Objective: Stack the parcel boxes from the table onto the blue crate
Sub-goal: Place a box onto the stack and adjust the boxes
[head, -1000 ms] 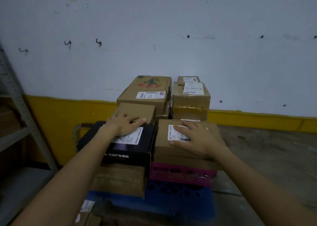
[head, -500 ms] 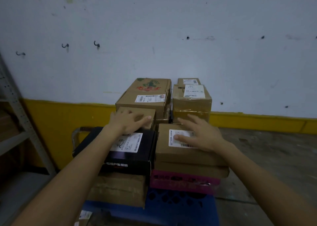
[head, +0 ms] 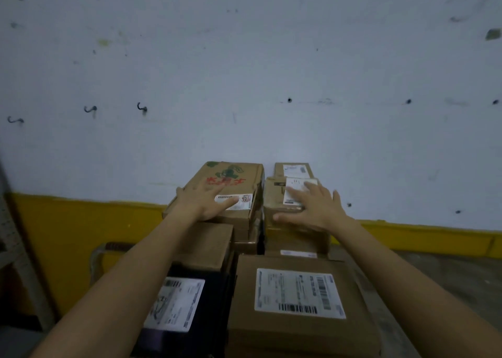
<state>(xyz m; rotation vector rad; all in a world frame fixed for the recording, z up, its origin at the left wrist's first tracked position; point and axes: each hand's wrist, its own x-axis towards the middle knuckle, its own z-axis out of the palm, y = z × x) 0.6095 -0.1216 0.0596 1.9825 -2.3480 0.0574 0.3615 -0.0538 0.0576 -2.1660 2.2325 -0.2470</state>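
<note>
Several parcel boxes are stacked close together in front of me. My left hand point(head: 207, 202) lies flat with straight fingers on the back left cardboard box with a green and red print point(head: 233, 174). My right hand point(head: 312, 208) lies flat on the back right taped cardboard box point(head: 277, 194), covering part of its white label. Nearer to me sit a black box with a white label point(head: 190, 303) on the left and a brown box with a shipping label point(head: 301, 327) on the right. The blue crate is out of view below the boxes.
A white wall with a yellow base stripe point(head: 68, 235) stands right behind the stack. A grey metal shelf frame point(head: 16, 249) is at the far left. A curved metal handle point(head: 100, 251) shows left of the boxes. Concrete floor point(head: 448, 276) lies to the right.
Both hands have moved forward from the near boxes, the black one and the labelled brown one, onto the two back boxes. The view has tilted down and closer to the stack.
</note>
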